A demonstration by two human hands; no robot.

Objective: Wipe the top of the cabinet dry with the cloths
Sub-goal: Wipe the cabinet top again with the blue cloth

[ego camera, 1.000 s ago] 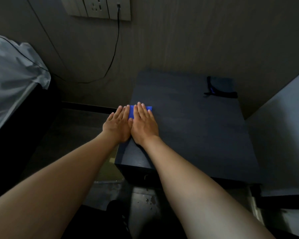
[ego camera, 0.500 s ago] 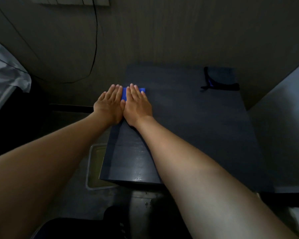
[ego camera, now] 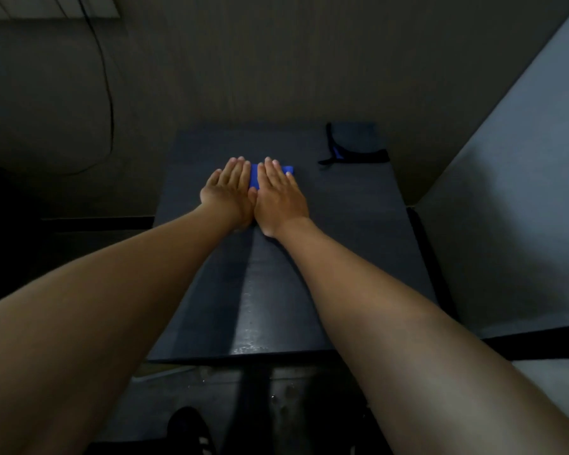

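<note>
The dark cabinet top (ego camera: pixel 342 231) fills the middle of the view. My left hand (ego camera: pixel 229 190) and my right hand (ego camera: pixel 278 195) lie flat side by side on a folded blue cloth (ego camera: pixel 255 177), pressing it onto the top toward its far left part. Only a strip of the cloth shows between and beyond my fingers. A second, dark cloth (ego camera: pixel 352 144) with a blue edge lies bunched in the far right corner, touched by neither hand. Faint wet streaks (ego camera: pixel 250 348) glint near the front edge.
A wood-grain wall (ego camera: pixel 276 60) stands right behind the cabinet, with a black cable (ego camera: pixel 109 103) hanging at the left. A pale grey surface (ego camera: pixel 513 208) borders the cabinet's right side. The floor and a dark shoe (ego camera: pixel 188 428) lie below the front edge.
Both hands have slid the blue cloth away from me along the cabinet top and somewhat to the right of the left edge. The dark cloth has not moved.
</note>
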